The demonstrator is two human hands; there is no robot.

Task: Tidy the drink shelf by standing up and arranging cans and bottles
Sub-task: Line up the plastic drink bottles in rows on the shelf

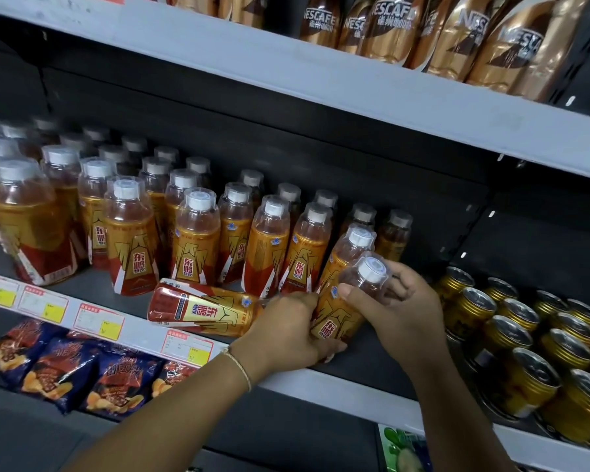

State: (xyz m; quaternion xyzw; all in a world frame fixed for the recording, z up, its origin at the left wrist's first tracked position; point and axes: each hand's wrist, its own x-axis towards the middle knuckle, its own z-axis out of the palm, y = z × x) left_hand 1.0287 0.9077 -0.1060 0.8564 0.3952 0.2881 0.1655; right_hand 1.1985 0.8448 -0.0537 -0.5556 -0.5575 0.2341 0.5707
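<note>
Rows of orange-and-red energy drink bottles (198,240) with white caps stand on the dark middle shelf (92,284). One bottle (201,310) lies on its side at the shelf's front, cap end pointing right. My left hand (286,330) curls around its neck end. A second bottle (341,311) leans tilted just to the right; my right hand (399,308) grips its clear upper part below the white cap. Gold cans (518,335) stand in rows at the right of the same shelf.
Brown coffee bottles (457,32) fill the shelf above. Price tags (99,320) line the shelf's front edge. Blue snack bags (65,373) lie on the shelf below. A strip of bare shelf lies between the tilted bottle and the cans.
</note>
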